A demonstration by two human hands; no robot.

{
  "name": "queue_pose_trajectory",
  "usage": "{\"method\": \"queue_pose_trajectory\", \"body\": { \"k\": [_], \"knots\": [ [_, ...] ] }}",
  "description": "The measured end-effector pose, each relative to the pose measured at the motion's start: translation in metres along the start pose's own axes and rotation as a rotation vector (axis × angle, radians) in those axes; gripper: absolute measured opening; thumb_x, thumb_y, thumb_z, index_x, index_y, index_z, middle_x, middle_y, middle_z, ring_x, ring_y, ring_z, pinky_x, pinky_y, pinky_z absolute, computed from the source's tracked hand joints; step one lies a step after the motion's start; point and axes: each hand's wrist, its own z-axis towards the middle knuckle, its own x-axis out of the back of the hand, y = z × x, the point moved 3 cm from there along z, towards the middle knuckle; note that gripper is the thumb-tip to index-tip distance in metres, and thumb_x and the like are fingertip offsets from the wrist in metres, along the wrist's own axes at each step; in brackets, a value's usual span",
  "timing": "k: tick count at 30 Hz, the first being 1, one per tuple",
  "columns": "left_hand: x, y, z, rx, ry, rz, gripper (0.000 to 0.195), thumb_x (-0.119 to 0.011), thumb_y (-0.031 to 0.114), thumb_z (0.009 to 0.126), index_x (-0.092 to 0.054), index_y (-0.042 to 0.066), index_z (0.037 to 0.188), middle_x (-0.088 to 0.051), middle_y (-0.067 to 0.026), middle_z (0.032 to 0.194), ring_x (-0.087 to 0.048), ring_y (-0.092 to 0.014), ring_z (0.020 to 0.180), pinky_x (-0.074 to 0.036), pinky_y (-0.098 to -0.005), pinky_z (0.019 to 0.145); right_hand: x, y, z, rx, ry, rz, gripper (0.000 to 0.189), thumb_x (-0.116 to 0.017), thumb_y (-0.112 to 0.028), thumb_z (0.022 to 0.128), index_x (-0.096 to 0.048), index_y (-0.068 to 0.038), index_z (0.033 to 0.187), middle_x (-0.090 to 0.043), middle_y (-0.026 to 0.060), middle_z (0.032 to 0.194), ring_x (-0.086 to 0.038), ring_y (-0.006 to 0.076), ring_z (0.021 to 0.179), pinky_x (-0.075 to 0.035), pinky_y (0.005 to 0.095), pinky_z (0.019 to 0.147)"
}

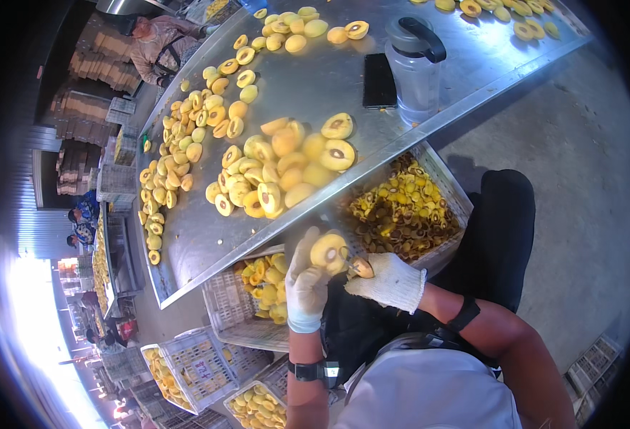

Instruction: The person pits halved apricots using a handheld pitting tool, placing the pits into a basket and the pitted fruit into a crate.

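Note:
Gloved in white, my left hand holds up a yellow peach half with its cut face showing. My right hand, in a white knit glove, grips a pitting tool by its wooden handle. The tool's metal loop touches or lies just over the cut face, near the brown centre; which of the two I cannot tell. Both hands are over my lap, just off the edge of a metal table. A heap of halved peaches, some with stones showing, lies on the table close to them.
Below the edge stand a crate of stones and scraps and another crate of peach pieces. A water bottle and a black phone rest on the table. More filled crates stand lower left. A co-worker is across the table.

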Motion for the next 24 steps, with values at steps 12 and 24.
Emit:
{"method": "queue_pose_trajectory", "body": {
  "k": [12, 24],
  "knots": [
    [-0.028, -0.001, -0.009, -0.113, -0.023, 0.291, 0.072, -0.050, 0.004, 0.084, -0.039, -0.012, 0.154, -0.055, -0.0244, 0.149, -0.055, -0.031, 0.136, -0.041, -0.0375, 0.116, -0.006, 0.010, 0.001, -0.155, -0.020, 0.249, 0.027, -0.068, -0.032, 0.090, -0.068, -0.005, 0.096, -0.065, 0.0095, 0.062, -0.064, 0.0217, 0.045, -0.052, 0.0344, 0.043],
    [-0.059, -0.014, -0.007, -0.208, 0.110, 0.539, 0.081, -0.071, -0.011, 0.074, -0.043, 0.000, 0.149, -0.059, -0.0169, 0.138, -0.060, -0.020, 0.115, -0.058, -0.0302, 0.088, -0.014, 0.023, 0.009, 0.122, -0.006, -0.078, 0.028, -0.063, -0.028, 0.090, -0.069, -0.005, 0.104, -0.073, 0.0196, 0.088, -0.073, 0.0373, 0.084, -0.058, 0.0468, 0.077]
  ]
}}
